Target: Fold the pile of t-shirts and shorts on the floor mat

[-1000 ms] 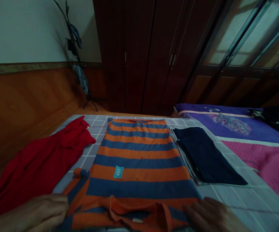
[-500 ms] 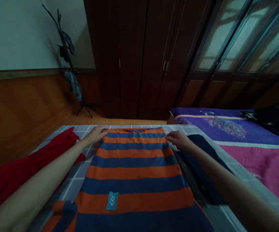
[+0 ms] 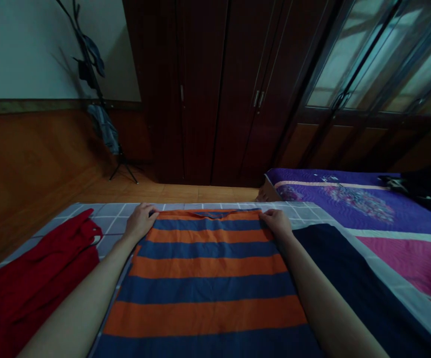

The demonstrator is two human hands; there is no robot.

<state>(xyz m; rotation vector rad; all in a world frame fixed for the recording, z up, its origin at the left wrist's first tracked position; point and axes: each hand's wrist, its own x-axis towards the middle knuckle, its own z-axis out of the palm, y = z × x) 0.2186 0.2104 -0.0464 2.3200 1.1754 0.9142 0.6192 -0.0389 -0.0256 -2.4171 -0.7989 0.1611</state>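
Observation:
An orange and blue striped shirt [image 3: 208, 268] lies spread over a grey checked cloth [image 3: 116, 216], its neckline at the far end. My left hand [image 3: 142, 220] pinches the shirt's far left corner, thumb and fingers together. At the far right corner, my right hand [image 3: 277, 223] grips the fabric in the same way. Beside my left forearm lies a crumpled red garment [image 3: 51, 268]. A dark navy garment [image 3: 345, 268] rests to the right of my right forearm.
A bed with a purple and pink cover [image 3: 357, 199] stands at the right, with a black garment [image 3: 427, 191] on it. Beyond the cloth is a dark wardrobe [image 3: 200, 99]. A coat rack [image 3: 98, 89] stands at the back left.
The camera view has shifted. The shirt's far corners sit slightly wider apart and nearer, with both hands still at them. The small blue label on the shirt no longer shows.

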